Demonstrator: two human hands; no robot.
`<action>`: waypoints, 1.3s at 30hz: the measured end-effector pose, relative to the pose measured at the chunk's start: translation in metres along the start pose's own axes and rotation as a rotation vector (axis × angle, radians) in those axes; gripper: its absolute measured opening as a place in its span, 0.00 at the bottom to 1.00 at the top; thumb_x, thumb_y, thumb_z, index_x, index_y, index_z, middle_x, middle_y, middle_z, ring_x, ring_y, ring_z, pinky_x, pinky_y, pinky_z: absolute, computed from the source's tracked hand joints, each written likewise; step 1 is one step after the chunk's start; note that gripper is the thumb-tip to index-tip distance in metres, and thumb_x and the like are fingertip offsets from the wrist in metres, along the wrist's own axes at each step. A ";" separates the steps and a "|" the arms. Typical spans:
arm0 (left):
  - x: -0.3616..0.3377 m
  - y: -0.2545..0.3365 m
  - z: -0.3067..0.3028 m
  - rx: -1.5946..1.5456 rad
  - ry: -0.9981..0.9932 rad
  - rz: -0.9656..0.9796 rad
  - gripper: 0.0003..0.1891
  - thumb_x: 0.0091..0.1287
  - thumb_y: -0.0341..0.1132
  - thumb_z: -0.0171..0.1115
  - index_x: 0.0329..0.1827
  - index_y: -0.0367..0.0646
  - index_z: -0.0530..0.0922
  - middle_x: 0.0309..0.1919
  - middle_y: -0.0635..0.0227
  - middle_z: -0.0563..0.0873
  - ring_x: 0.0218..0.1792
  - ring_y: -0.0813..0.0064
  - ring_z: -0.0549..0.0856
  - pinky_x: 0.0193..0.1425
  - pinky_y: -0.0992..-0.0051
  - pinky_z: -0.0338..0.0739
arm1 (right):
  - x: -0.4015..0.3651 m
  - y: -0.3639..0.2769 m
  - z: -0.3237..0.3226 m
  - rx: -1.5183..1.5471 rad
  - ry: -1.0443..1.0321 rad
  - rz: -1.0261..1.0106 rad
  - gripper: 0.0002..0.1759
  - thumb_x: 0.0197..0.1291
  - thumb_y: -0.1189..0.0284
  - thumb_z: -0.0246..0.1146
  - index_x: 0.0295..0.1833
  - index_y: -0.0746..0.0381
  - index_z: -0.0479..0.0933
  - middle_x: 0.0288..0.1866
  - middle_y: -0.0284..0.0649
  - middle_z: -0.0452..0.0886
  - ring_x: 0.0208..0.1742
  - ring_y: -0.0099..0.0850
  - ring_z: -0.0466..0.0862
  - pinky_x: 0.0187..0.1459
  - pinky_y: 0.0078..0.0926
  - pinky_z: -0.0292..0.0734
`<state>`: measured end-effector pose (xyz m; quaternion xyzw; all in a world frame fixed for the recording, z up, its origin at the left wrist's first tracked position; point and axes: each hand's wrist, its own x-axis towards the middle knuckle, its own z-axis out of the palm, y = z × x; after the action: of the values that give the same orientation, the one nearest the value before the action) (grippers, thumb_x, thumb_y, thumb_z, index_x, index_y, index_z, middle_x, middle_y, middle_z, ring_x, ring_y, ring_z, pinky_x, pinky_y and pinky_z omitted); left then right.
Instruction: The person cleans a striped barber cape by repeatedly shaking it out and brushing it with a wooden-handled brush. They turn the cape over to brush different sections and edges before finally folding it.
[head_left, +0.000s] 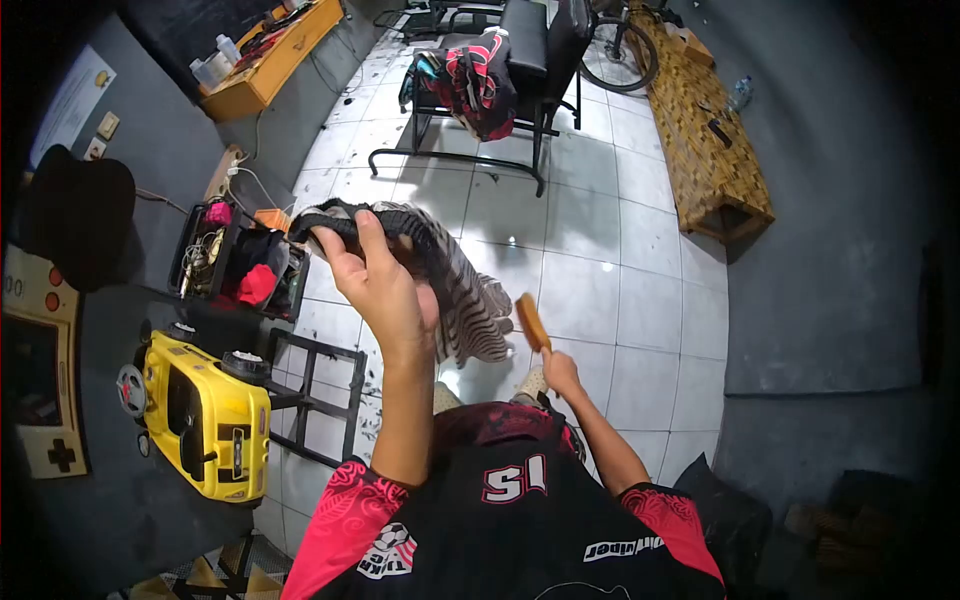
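A black and white striped cloth [465,310] with a dark gathered edge hangs from my left hand [385,290]. The fingers of that hand are closed on its dark edge, raised left of centre. Lower and to the right, my right hand [562,374] is wrapped round the end of a brush [532,322] with an orange-brown wooden body. The brush points up and slightly left, just right of the cloth and apart from it. Beneath both is the white tiled floor [570,290].
A black chair [535,45] carries red and black clothing [480,85]. At left are a yellow toy car [205,420], a black metal frame [318,395] and crates of items [215,250]. A woven bench [700,130] lines the right wall; a bicycle wheel [620,55] stands behind.
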<state>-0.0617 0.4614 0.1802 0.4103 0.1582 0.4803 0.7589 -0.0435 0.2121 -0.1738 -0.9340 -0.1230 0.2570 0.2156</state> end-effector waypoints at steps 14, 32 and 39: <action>-0.050 -0.001 0.035 -0.190 0.035 -0.040 0.26 0.68 0.26 0.51 0.67 0.46 0.55 0.45 0.68 0.75 0.38 0.80 0.78 0.40 0.81 0.79 | -0.096 -0.196 -0.115 0.743 0.128 -0.491 0.21 0.68 0.57 0.44 0.47 0.65 0.68 0.23 0.49 0.75 0.23 0.43 0.77 0.26 0.40 0.70; -0.049 -0.006 0.025 -0.211 0.073 -0.070 0.11 0.68 0.27 0.51 0.52 0.40 0.64 0.38 0.68 0.75 0.37 0.80 0.78 0.43 0.81 0.78 | -0.106 -0.174 -0.154 1.302 0.258 -0.174 0.22 0.70 0.53 0.37 0.32 0.59 0.61 0.17 0.28 0.59 0.12 0.15 0.60 0.12 0.16 0.57; -0.061 -0.001 0.049 -0.277 -0.005 -0.107 0.06 0.68 0.27 0.51 0.47 0.42 0.68 0.38 0.69 0.77 0.36 0.81 0.79 0.41 0.83 0.79 | -0.072 -0.173 -0.066 0.599 0.252 -0.511 0.20 0.67 0.59 0.45 0.47 0.67 0.67 0.30 0.59 0.75 0.34 0.57 0.77 0.35 0.49 0.70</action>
<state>-0.0598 0.3861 0.1997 0.2937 0.1099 0.4555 0.8332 -0.0892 0.3163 -0.0111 -0.7936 -0.2434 0.1032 0.5481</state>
